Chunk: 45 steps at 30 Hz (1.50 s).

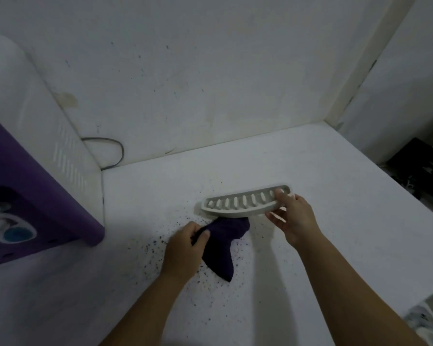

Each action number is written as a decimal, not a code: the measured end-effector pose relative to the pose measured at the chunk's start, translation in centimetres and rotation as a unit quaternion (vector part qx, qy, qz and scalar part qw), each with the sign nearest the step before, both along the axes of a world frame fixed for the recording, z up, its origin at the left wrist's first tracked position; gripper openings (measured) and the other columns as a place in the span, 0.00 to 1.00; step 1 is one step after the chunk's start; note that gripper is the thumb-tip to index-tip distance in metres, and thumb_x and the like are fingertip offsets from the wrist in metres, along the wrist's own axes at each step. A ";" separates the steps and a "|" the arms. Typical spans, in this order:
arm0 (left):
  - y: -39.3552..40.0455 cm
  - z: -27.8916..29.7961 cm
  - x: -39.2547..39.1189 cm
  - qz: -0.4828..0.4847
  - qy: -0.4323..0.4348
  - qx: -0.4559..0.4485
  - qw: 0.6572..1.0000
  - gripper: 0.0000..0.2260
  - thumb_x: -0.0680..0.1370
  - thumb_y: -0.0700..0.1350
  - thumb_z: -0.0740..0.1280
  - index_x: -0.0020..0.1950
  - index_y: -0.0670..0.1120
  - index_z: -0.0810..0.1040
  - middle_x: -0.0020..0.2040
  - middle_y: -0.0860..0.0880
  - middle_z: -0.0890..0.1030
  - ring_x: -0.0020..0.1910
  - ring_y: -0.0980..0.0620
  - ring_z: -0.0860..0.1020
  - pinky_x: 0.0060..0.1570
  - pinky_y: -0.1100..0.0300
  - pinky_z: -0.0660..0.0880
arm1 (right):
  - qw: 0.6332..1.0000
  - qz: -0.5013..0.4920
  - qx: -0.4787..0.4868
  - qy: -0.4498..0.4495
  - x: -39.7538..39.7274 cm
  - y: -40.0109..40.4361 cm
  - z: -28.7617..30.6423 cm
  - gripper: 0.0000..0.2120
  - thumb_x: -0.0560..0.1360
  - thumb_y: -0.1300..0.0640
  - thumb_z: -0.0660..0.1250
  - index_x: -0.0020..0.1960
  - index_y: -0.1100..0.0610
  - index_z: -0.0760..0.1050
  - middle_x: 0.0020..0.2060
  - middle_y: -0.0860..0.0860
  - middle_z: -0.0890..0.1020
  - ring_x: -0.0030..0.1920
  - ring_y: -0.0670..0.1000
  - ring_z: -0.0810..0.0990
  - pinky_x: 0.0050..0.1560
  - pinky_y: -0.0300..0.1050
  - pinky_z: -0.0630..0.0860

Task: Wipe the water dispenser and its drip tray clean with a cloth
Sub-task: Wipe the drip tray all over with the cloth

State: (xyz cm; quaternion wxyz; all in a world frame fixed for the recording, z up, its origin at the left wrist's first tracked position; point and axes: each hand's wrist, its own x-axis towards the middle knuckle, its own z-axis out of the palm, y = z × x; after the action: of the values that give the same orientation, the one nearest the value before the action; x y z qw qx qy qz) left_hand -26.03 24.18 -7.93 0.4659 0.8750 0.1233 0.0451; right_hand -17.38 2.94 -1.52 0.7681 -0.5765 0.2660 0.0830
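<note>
On the speckled white table [273, 245] below a stained wall, the right hand [294, 217] pinches the slotted white plastic drip tray [238, 204] at its three o'clock end, while the left hand's [185, 248] fingers clamp the dark purple cloth [223, 245] under the tray's six o'clock edge; best to steady the tray and sweep along its underside.

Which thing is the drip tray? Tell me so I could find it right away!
Start at the big purple-and-white water dispenser on the left, then look right across the speckled white counter. The drip tray is the long pale curved piece held up at its right end by the right hand, above the dark purple cloth. Only it has a row of oval slots.
</note>
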 end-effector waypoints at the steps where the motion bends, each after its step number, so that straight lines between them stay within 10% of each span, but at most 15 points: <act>1: 0.4 1.0 0.2 0.029 0.000 -0.035 0.999 0.12 0.78 0.45 0.64 0.36 0.44 0.71 0.30 0.52 0.71 0.29 0.57 0.68 0.29 0.67 0.62 | 1.000 -0.008 -0.008 -0.010 0.1 0.1 0.2 0.15 0.76 0.58 0.67 0.61 0.60 0.71 0.49 0.55 0.79 0.48 0.55 0.80 0.44 0.48 0.80; 11: 0.2 9.0 2.4 -0.040 -0.089 -0.157 0.983 0.01 0.77 0.43 0.67 0.47 0.46 0.77 0.40 0.50 0.82 0.39 0.54 0.79 0.40 0.61 0.76 | 0.994 -0.075 -0.038 -0.063 1.2 1.1 1.0 0.13 0.78 0.55 0.64 0.61 0.57 0.71 0.47 0.52 0.78 0.46 0.52 0.79 0.41 0.45 0.77; 17: 3.3 4.9 2.7 -0.033 0.186 0.041 0.981 0.08 0.75 0.46 0.66 0.49 0.42 0.78 0.44 0.46 0.81 0.39 0.50 0.77 0.39 0.59 0.72 | 0.985 -0.059 -0.126 -0.102 0.7 1.7 1.0 0.12 0.78 0.53 0.64 0.60 0.54 0.71 0.53 0.52 0.79 0.48 0.51 0.79 0.43 0.47 0.78; 21: 5.1 2.1 1.8 0.055 0.227 -0.009 0.972 0.11 0.76 0.49 0.66 0.44 0.41 0.77 0.44 0.41 0.80 0.43 0.44 0.79 0.41 0.56 0.73 | 0.966 -0.012 -0.204 -0.159 0.0 2.9 1.1 0.12 0.77 0.52 0.64 0.61 0.50 0.71 0.53 0.48 0.79 0.51 0.50 0.79 0.49 0.49 0.79; 30: 1.5 2.0 1.5 0.079 0.073 -0.231 0.967 0.11 0.73 0.40 0.72 0.53 0.46 0.77 0.50 0.51 0.82 0.48 0.53 0.80 0.47 0.60 0.79 | 0.906 0.159 -0.307 -0.243 -0.2 6.4 1.7 0.14 0.78 0.50 0.63 0.63 0.47 0.69 0.48 0.45 0.78 0.45 0.41 0.77 0.38 0.32 0.71; 34: 0.2 0.6 0.1 0.010 -0.025 -0.071 0.997 0.11 0.76 0.37 0.68 0.56 0.48 0.77 0.51 0.54 0.81 0.51 0.58 0.79 0.47 0.74 0.75 | 0.914 0.149 -0.299 -0.228 0.0 6.6 1.4 0.14 0.78 0.49 0.62 0.63 0.47 0.68 0.50 0.46 0.79 0.45 0.42 0.77 0.38 0.34 0.71; 38: 0.5 -0.9 0.0 -0.057 -0.086 0.082 0.991 0.15 0.79 0.40 0.64 0.64 0.50 0.75 0.51 0.49 0.81 0.47 0.53 0.79 0.46 0.60 0.79 | 0.921 0.138 -0.293 -0.219 -0.1 6.0 1.1 0.13 0.78 0.49 0.63 0.61 0.48 0.69 0.48 0.45 0.78 0.44 0.40 0.76 0.38 0.33 0.70; 45: 0.5 -2.0 -0.5 -0.018 -0.107 0.089 0.990 0.11 0.79 0.42 0.65 0.61 0.48 0.78 0.45 0.49 0.83 0.41 0.52 0.81 0.39 0.60 0.78 | 0.926 0.114 -0.303 -0.195 0.1 5.9 0.7 0.12 0.78 0.49 0.62 0.60 0.50 0.69 0.44 0.44 0.76 0.42 0.43 0.76 0.38 0.37 0.72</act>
State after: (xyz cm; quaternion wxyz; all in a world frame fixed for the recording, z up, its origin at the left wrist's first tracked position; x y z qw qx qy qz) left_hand -26.51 24.70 -9.92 0.3972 0.9053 0.0520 0.1412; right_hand -17.26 8.83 -0.82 0.5787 -0.8131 0.0562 -0.0286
